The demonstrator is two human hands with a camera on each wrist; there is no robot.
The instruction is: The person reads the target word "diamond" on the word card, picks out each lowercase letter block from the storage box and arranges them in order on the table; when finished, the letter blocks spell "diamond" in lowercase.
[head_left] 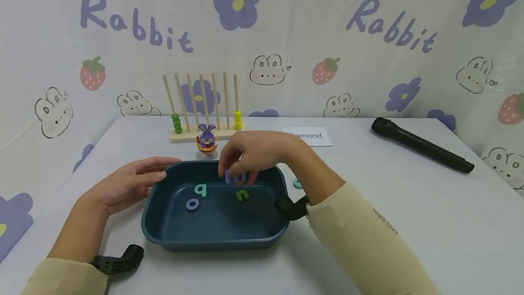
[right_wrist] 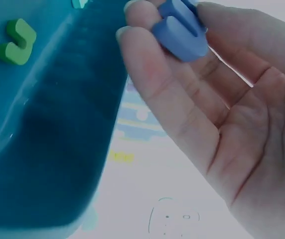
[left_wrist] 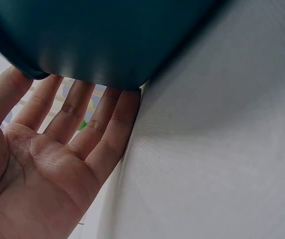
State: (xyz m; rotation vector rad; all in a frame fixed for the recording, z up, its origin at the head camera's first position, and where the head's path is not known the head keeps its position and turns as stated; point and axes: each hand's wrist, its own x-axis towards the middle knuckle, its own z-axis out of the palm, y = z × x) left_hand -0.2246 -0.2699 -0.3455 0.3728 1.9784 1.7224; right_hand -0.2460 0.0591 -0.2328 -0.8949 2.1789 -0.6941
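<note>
A dark teal tray (head_left: 217, 244) sits on the white table. Over its far part, my right hand (head_left: 259, 151) pinches a purple letter m (head_left: 235, 177) between thumb and fingers; the right wrist view shows the purple letter (right_wrist: 185, 32) close up. Inside the tray lie a green letter n (head_left: 242, 195), a purple letter o (head_left: 192, 204) and a teal letter (head_left: 200, 190) that looks like a q. At the tray's left end rests my left hand (head_left: 127, 183), its fairly straight fingers (left_wrist: 100, 119) against the outer wall and its thumb near the rim.
Behind the tray stand a wooden peg rack (head_left: 190, 138) with green and yellow beads and a purple rabbit figure (head_left: 207, 139). A word card (head_left: 321, 136), partly hidden by my right wrist, lies farther back. A teal piece (head_left: 297, 183) is right of the tray. A black microphone (head_left: 423, 144) lies far right.
</note>
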